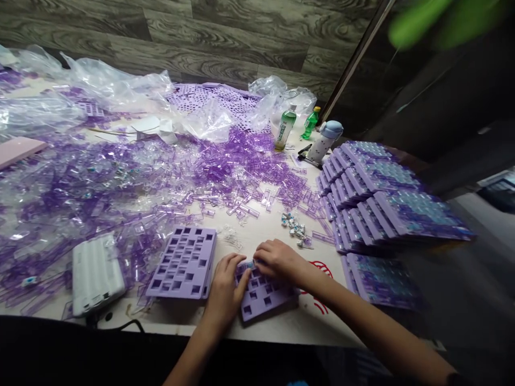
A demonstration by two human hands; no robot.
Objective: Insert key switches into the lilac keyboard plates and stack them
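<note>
A purple keyboard plate with square holes lies tilted at the table's front edge, between my hands. My left hand grips its left side, with the thumb over the top face. Bent over its upper part, the fingers of my right hand are pressed together, hiding whatever is in them. A small pale-blue and clear piece shows in the plate beside my fingertips. Just beyond my right hand lies a small heap of white-and-blue key switches. Tiny clear pieces are scattered beyond my left hand.
Left of my hands are stacked purple plates and a white ridged device. Loose purple transparent pieces spread behind. Filled plates are stacked at right. Two bottles and a tumbler stand at the back.
</note>
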